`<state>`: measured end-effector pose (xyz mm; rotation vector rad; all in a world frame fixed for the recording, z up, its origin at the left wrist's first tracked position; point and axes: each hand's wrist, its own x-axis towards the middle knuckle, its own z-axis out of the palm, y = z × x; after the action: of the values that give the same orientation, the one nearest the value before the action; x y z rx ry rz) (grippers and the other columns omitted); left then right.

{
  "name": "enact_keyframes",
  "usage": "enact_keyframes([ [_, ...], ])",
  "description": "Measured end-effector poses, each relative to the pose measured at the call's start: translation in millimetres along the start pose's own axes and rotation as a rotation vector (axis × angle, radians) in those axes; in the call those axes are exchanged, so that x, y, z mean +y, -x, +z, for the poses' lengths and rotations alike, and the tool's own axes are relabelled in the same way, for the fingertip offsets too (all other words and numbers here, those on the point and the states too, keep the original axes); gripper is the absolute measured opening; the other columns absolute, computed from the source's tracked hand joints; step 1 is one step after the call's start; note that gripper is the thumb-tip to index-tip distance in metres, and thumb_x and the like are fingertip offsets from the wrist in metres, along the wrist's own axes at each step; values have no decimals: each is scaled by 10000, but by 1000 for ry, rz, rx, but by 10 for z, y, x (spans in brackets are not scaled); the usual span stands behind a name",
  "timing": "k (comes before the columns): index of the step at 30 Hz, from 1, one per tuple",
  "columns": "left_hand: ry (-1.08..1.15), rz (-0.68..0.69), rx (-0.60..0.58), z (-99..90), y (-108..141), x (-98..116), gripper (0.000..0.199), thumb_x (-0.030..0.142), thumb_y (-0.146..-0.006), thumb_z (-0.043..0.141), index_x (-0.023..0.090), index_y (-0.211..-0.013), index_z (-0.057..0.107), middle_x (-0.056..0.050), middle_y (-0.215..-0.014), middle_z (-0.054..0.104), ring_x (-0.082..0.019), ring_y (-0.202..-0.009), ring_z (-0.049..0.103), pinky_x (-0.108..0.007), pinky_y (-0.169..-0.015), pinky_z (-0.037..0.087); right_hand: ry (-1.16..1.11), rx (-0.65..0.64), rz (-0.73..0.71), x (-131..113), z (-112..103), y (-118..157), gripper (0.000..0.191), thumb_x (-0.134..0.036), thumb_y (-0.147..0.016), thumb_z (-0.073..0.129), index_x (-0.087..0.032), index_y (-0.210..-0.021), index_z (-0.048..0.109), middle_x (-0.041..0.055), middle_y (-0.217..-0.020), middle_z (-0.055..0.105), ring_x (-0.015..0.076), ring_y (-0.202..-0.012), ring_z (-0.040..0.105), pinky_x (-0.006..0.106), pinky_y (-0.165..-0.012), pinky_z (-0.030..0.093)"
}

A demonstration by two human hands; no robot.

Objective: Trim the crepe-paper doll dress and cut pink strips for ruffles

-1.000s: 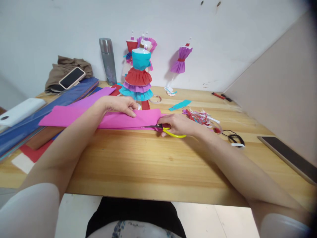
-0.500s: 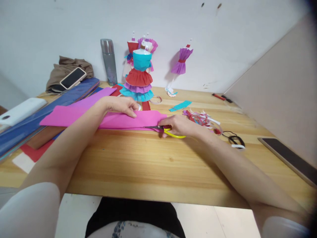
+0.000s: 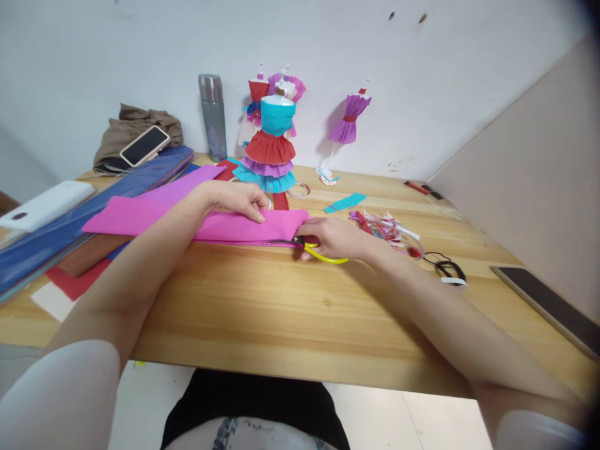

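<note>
A folded strip of bright pink crepe paper lies across the middle of the wooden table. My left hand rests on it with curled fingers, thumb pressed to the paper near its upper edge. Yellow-handled scissors are in my right hand, fingers wrapped through the handles. Their dark blades lie along the near edge of the pink paper, pointing left, and the paper hides part of them. Right behind the paper stands a small mannequin in a tiered blue, red and purple paper dress.
Paper scraps and a black cord lie right of my right hand. A blue piece lies behind. A grey flask, a phone and blue packs occupy the left; a dark tablet-like slab the right.
The scissors and my right hand have moved slightly left along the paper's near edge, the blades further in. My left hand keeps its place on the paper. The whole view has shifted slightly.
</note>
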<state>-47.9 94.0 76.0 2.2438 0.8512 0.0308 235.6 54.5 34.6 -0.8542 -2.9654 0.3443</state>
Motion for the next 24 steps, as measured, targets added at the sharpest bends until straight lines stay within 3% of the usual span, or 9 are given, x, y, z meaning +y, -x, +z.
enact_keyframes([
  [10, -46, -2, 74, -6, 18, -23, 397, 503, -734, 732, 161, -634, 556, 18, -607, 514, -110, -589, 428, -279, -600, 249, -50, 9, -24, 26, 33, -32, 346, -534, -900, 650, -193, -940, 699, 76, -895, 700, 192, -747, 589, 274, -667, 365],
  [24, 48, 10, 48, 27, -13, -25, 349, 455, -719, 723, 170, -631, 543, 34, -596, 444, -103, -561, 395, -277, -573, 261, -106, -6, -1, 48, 36, 8, 192, -416, -890, 685, -229, -902, 725, 44, -898, 734, 173, -729, 628, 263, -651, 357],
])
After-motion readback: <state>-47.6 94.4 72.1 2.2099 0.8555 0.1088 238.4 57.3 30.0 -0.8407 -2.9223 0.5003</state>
